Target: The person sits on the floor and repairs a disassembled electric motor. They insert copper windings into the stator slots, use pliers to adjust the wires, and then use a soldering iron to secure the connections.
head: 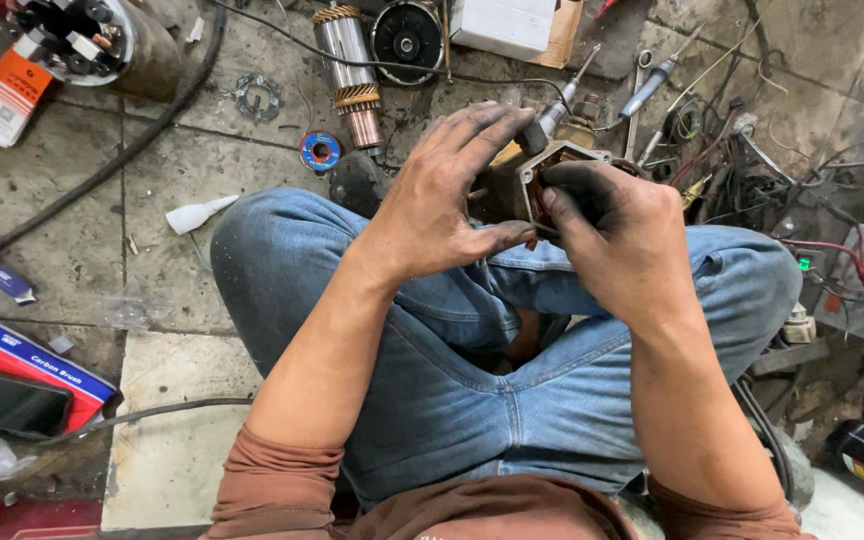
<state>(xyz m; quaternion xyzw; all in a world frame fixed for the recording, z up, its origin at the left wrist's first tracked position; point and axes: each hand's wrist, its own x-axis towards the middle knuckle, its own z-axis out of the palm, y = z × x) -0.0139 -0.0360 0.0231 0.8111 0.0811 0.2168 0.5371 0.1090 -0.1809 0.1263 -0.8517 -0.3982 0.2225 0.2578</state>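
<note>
Bottom of frame: person is sitting cross-legged on the floor in blue jeans (472,400) and rust-coloured sleeves, forearms reaching up toward the middle.
Left hand: left hand (442,200) is cupping over the near side of a small metal motor housing (542,185), greasy fingers curling around it, thumb pressing along its lower edge. Definitely gripping, not loose.
Right hand: right hand (617,230) is pinching the housing's right side, blackened fingertips digging into the open copper-lined mouth.
Where the part is: housing is hovering just above the knees, centre-upper of the frame, clamped between both hands.
What could bite: I'd guess the greasy fingers could be slipping off that hard-edged rim, and the part would be dropping onto the lap or the stone. Fingers poking inside could also be catching on the sharp inner edge.
Just past the hands: screwdrivers (652,85) and tangled wires are lying right of centre, close enough to snag.
Upper middle: armature (349,70) with copper windings is lying near a small blue solder spool (320,151).
Far left: red and blue box (32,365) is sitting at lower left, an orange and white carton (7,95) at upper left.
</note>
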